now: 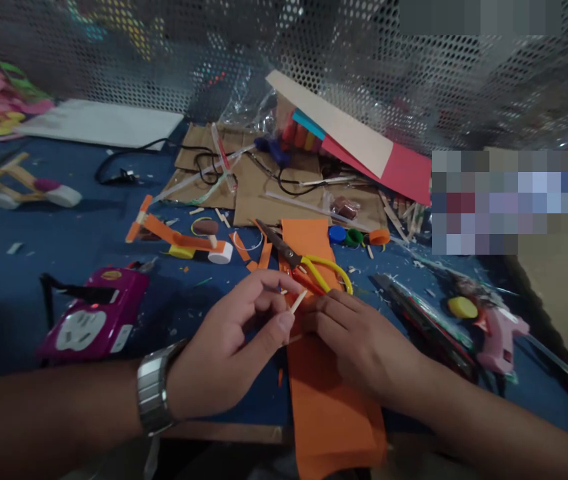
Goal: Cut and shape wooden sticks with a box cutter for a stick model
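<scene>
My left hand (234,340), with a metal watch on its wrist, pinches a short thin wooden stick (298,301) between thumb and fingers. My right hand (359,337) lies palm down on a long orange sheet (329,407), its fingertips close to the stick's lower end; whether it grips anything I cannot tell. Just beyond both hands lie scissors with yellow and orange handles (309,267) on the same sheet.
A magenta power strip (94,320) sits at left on the blue table (24,267). A pink glue gun (497,337) lies at right beside a yellow cap. Orange stick models (179,240), bottle caps (357,236), cardboard, cables and paper sheets crowd the back, against a perforated metal wall.
</scene>
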Motion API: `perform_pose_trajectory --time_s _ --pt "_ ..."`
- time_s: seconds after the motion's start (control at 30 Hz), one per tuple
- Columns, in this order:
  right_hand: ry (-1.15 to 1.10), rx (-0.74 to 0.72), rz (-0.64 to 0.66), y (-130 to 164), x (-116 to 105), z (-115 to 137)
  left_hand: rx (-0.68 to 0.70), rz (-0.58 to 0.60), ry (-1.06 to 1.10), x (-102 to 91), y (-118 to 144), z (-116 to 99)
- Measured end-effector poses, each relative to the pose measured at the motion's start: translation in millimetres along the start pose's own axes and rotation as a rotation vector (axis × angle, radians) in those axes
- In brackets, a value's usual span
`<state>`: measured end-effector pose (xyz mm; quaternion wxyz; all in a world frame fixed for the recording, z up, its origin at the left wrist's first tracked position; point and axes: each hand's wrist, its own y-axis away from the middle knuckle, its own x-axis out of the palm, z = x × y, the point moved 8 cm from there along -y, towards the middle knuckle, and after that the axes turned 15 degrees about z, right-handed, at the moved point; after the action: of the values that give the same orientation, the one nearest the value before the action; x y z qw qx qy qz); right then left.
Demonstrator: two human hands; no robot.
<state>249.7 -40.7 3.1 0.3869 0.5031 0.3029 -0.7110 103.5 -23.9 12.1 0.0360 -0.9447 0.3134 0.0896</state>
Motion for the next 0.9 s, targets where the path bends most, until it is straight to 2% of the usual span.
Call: perform_pose_trajectory --time_s 0.17,0.27,0.37,0.47,0.6,0.77,0.9 --pt "-0.22 -0.062 -0.209 6.8 -21.8 -0.4 -0.078 -0.004 0.006 -1.2 1.0 8.9" --pt "-0.27 -0.018 -0.305 11.1 -29.5 -3.4 -0.119 0.101 0.032 7.1 -0.1 11.8" --pt "-0.285 0.001 -0.279 10.4 -25.0 -3.5 -0.141 0.196 0.01 14.7 0.1 11.5" --pt "-0.324 0.017 -0.259 7.3 -22.1 -4.6 -0.142 0.19 -0.061 12.8 1.6 10.2" --pt "-0.373 0.108 -0.285 1.1 -27.2 -10.6 -0.094 0.195 -0.153 9.3 1.6 4.1" --pt "-0.467 0.046 -0.367 -1.1 -35.6 -6.1 -0.065 0.205 -0.171 8.3 0.3 -2.4" --pt "-0.496 0.038 -0.351 0.8 -30.6 -5.9 -0.071 0.208 -0.095 12.7 3.2 2.2"
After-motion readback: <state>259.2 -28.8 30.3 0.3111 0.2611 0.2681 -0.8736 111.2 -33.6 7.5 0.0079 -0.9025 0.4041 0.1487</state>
